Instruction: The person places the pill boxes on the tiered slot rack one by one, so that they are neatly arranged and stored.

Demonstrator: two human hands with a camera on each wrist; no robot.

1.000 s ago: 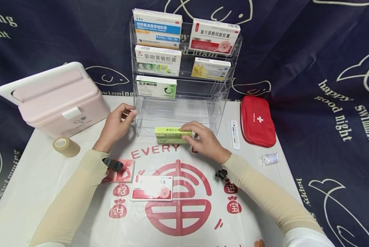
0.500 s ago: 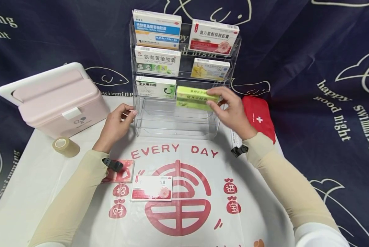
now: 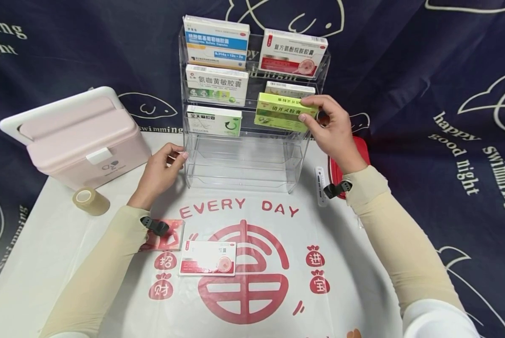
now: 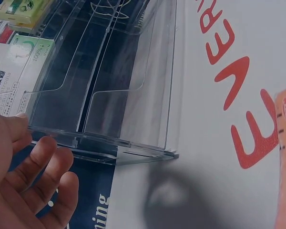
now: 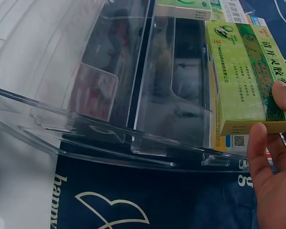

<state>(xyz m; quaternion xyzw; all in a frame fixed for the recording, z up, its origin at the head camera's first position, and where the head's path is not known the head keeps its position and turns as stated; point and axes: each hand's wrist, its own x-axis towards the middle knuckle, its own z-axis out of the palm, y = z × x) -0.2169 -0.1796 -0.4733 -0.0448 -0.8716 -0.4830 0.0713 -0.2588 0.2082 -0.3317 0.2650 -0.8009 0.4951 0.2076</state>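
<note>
My right hand (image 3: 334, 129) pinches a yellow-green medicine box (image 3: 277, 112) by its right end, thumb in front. The box is at the right side of the clear acrylic display rack (image 3: 239, 180), at the third tier from the top, and partly covers a white-and-yellow box (image 3: 288, 88) behind it. In the right wrist view, the green box (image 5: 238, 76) tilts beside the rack's tiers. My left hand (image 3: 161, 169) holds the rack's left side edge between thumb and finger, its other fingers loosely bent. A white-and-green box (image 3: 214, 121) stands in the third tier, left.
Higher tiers hold a blue-white box (image 3: 216, 42), a red-white box (image 3: 294, 54) and another white-green box (image 3: 216, 84). A red-white box (image 3: 207, 258) and a red box (image 3: 174, 234) lie in front. Around stand a pink medicine chest (image 3: 87, 145), tape roll (image 3: 90, 201), and red pouch (image 3: 360, 145).
My right hand has lifted the green box from the table before the rack, up and rightward to the third tier. My left hand has stayed at the rack's side.
</note>
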